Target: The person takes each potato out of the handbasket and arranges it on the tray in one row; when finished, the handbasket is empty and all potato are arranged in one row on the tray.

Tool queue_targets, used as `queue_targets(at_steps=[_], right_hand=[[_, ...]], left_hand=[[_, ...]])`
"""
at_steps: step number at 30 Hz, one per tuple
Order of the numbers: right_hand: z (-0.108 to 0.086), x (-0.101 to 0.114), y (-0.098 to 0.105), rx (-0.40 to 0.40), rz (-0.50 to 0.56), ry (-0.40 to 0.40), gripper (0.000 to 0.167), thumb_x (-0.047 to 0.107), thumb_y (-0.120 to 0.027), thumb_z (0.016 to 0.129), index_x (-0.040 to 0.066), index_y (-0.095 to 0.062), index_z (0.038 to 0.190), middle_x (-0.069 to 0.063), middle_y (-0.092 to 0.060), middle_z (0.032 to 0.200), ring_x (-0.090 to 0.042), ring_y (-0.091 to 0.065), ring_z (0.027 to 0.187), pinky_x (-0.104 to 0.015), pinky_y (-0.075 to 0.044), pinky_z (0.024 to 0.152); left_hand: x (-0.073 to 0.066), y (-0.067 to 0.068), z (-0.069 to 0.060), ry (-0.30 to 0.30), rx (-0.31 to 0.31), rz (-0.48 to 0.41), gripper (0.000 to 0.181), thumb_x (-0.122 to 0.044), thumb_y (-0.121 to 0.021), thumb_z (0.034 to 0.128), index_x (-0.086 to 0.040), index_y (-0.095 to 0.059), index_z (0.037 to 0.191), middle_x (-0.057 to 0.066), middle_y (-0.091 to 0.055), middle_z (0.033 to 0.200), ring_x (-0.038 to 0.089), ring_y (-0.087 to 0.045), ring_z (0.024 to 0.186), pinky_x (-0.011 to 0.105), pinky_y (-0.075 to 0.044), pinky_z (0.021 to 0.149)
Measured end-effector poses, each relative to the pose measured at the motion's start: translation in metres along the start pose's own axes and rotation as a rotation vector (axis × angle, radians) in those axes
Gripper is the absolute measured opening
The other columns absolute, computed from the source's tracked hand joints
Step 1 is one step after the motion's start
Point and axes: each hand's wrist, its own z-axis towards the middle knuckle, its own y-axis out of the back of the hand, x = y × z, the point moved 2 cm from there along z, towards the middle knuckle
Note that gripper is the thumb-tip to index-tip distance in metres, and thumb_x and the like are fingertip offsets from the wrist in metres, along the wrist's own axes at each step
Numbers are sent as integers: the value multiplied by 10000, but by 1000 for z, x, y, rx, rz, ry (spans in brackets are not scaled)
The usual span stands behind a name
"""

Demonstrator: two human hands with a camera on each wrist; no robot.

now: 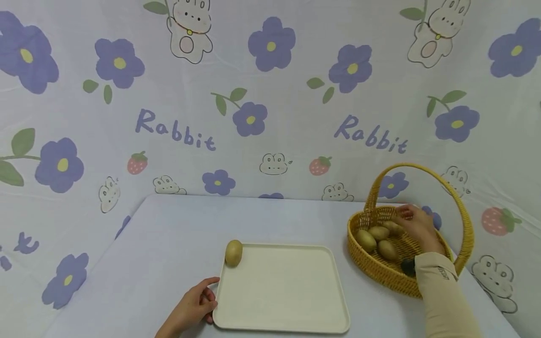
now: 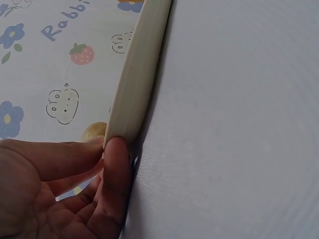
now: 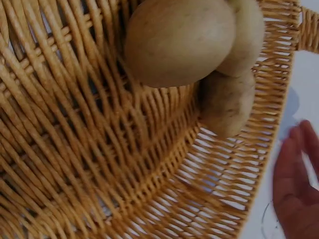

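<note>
Flowered backdrop (image 1: 296,103), white tabletop (image 1: 181,225), tray (image 1: 283,288), wicker basket (image 1: 374,269)

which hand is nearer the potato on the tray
Left. The left hand pinches the tray by its left edge, just short of the potato; the right hand is at the basket, right of the tray.

A cream rectangular tray (image 1: 281,293) carries one tan oval potato (image 1: 234,253), far-left corner; a yellow wicker basket (image 1: 382,276) holds more.
</note>
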Motion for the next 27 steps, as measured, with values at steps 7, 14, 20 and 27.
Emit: queue_targets(at_steps=[7,14,20,27], right_hand=[[-4,-15,-20,377,55,-98,460,260,-660,866,-95,-477,1094,-204,-533,1005,-280,-534,860,-381,-497,693],[-13,-17,-29,448,209,-182,523,203,-680,843,-110,-377,1132,-169,-465,1021,-249,-509,825,-390,-503,684],[-15,-9,-21,474,176,-168,466,189,-655,860,-107,-419,1133,-180,-481,1029,-261,-536,839,-431,-524,704],[5,35,-6,445,209,28,445,202,-566,931,-74,-437,1257,-191,-556,969,-228,-544,714,-395,-537,656]], left_hand=[[1,1,-1,-14,12,-38,563,26,-596,858,116,-335,1348,81,-501,836,140,-553,566,257,-508,492],[-3,1,0,-6,8,5,555,10,-604,853,82,-364,1348,66,-506,828,143,-561,572,244,-504,503],[-3,0,1,-10,1,11,548,21,-601,847,93,-369,1338,63,-502,822,138,-553,570,228,-485,485],[-1,0,2,-7,-12,-9,554,32,-604,846,100,-363,1339,66,-500,818,132,-537,574,249,-499,480]])
